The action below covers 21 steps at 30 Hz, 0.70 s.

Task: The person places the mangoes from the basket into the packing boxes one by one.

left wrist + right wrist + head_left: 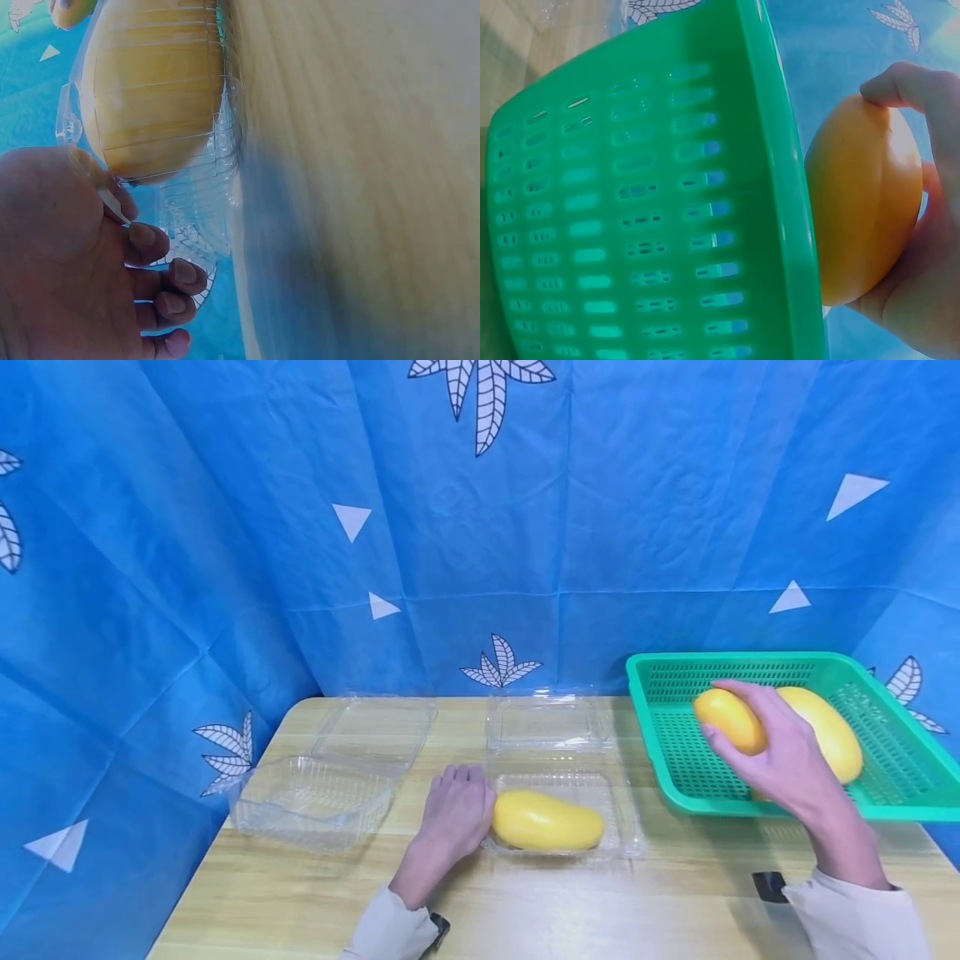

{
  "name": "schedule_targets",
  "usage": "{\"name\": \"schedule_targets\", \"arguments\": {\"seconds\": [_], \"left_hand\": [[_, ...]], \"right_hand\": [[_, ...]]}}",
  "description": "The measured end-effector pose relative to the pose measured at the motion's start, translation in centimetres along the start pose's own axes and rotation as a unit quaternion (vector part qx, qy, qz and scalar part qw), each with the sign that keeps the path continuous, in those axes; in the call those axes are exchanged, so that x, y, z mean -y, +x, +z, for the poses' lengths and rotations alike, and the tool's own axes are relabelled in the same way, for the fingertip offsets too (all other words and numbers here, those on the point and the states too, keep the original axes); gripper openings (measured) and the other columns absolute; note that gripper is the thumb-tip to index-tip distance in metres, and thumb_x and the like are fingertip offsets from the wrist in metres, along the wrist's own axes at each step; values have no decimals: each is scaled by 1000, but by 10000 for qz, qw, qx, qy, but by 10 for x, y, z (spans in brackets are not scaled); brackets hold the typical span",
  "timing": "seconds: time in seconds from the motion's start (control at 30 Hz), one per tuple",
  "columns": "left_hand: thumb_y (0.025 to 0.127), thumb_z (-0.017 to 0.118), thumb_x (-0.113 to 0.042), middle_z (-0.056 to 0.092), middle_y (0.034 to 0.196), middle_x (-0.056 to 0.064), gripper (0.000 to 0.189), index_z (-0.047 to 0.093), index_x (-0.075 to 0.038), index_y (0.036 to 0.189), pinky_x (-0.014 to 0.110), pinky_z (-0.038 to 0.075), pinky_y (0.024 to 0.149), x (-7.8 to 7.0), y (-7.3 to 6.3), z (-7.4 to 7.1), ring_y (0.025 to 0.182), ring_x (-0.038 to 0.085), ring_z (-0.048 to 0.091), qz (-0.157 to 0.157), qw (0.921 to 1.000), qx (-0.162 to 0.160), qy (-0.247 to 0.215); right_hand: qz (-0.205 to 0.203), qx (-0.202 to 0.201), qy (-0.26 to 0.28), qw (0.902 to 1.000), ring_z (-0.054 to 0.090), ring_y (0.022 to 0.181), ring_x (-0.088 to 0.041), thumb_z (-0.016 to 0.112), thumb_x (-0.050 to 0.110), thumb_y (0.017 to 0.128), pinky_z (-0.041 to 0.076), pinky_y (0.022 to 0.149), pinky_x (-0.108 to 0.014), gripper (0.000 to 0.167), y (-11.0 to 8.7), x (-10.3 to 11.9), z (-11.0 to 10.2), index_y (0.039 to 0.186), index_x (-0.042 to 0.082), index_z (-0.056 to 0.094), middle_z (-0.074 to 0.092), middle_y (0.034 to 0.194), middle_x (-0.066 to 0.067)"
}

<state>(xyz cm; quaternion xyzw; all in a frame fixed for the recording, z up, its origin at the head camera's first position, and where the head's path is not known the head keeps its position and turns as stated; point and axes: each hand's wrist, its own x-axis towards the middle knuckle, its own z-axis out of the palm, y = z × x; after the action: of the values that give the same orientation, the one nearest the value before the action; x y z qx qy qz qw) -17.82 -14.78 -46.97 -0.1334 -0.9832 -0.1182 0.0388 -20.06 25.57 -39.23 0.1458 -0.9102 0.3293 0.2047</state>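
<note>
My right hand grips a yellow mango above the green basket; the right wrist view shows the held mango just past the basket's rim. A larger mango lies in the basket, partly hidden behind that hand. My left hand pinches the left edge of a clear plastic clamshell box, its lid folded back. Inside that box lies another mango. In the left wrist view, thumb and forefinger hold the box's rim beside the mango.
On the table's left stands a second clear clamshell box, its lid laid back. The wooden table meets a blue patterned cloth behind. The basket stands at the right end of the table.
</note>
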Motion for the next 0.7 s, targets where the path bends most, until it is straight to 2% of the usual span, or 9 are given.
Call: {"name": "schedule_targets", "arguments": {"seconds": [0.47,0.7], "left_hand": [[106,39,-22,43,74,2,28,47,-11,82,35,38,69,1,-1,3,72,21,41,24,10000,-77,26],[107,39,-24,43,73,2,30,46,-12,81,35,38,69,0,1,3,72,22,41,7,9999,-114,35]], "right_hand": [[-189,-3,-25,9998,44,98,-13,77,19,88,43,60,-33,60,-3,5,1,145,20,56,59,122,-6],[-266,84,-31,9996,45,99,-15,77,20,89,45,60,-32,60,-3,9,4,145,21,56,58,122,-4]]}}
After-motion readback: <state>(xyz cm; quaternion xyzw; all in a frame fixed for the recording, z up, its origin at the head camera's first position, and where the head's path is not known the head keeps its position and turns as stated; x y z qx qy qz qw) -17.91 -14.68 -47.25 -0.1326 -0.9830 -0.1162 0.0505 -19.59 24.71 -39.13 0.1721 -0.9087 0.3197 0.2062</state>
